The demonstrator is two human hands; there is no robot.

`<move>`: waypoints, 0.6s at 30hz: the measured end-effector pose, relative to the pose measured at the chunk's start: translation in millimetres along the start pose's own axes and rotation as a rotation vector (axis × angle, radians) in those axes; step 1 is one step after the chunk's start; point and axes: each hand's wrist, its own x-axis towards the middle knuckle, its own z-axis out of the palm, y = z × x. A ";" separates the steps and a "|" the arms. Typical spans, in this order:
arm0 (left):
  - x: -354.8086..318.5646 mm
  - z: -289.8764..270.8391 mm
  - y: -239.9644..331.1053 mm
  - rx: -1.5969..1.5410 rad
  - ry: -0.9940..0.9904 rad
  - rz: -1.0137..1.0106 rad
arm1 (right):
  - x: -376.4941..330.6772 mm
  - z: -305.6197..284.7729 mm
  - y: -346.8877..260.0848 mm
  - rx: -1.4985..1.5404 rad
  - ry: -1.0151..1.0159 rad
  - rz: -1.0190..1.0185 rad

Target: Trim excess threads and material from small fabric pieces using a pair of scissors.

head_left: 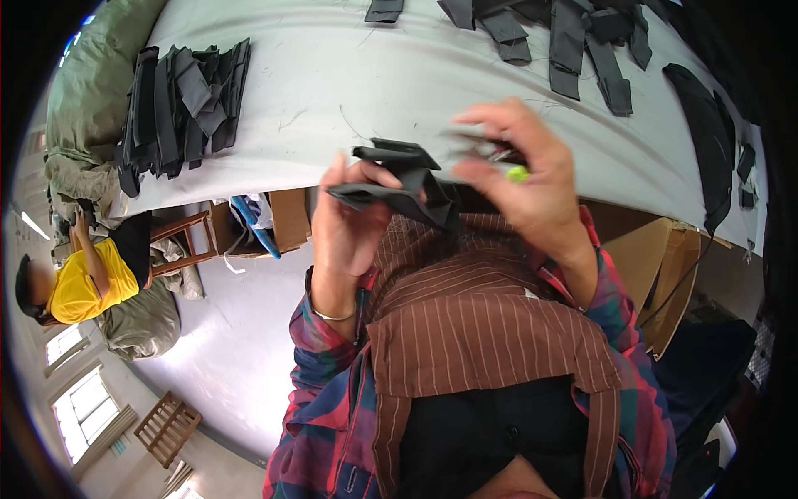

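Note:
My left hand (353,212) pinches a folded dark grey fabric piece (407,187) above the table's near edge. Its folds stand up between my fingers, and part of it hangs down over my apron. Just right of the cloth, my right hand (532,166) is closed around what look like small thread snips (490,150). They are smeared by motion, with a bright yellow-green bit (517,175) showing by my palm. The snips and the fabric appear apart.
A pile of dark fabric strips (187,104) lies at the table's left, more strips (569,46) at the far right. A long dark piece (702,125) lies by the right edge. Cardboard boxes (289,218) stand below the pale tabletop (307,66). Far left, a person in yellow (96,283) works.

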 end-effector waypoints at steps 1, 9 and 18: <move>-1.2 6.7 -1.5 0.171 0.089 0.007 | 1.5 6.3 -0.9 -0.039 -0.039 -0.056; -27.7 62.0 12.2 1.211 -0.106 0.584 | 12.6 -5.8 -18.8 0.468 0.053 0.153; 13.0 25.0 -9.7 0.750 0.204 0.274 | 13.7 17.7 8.6 0.293 -0.024 0.247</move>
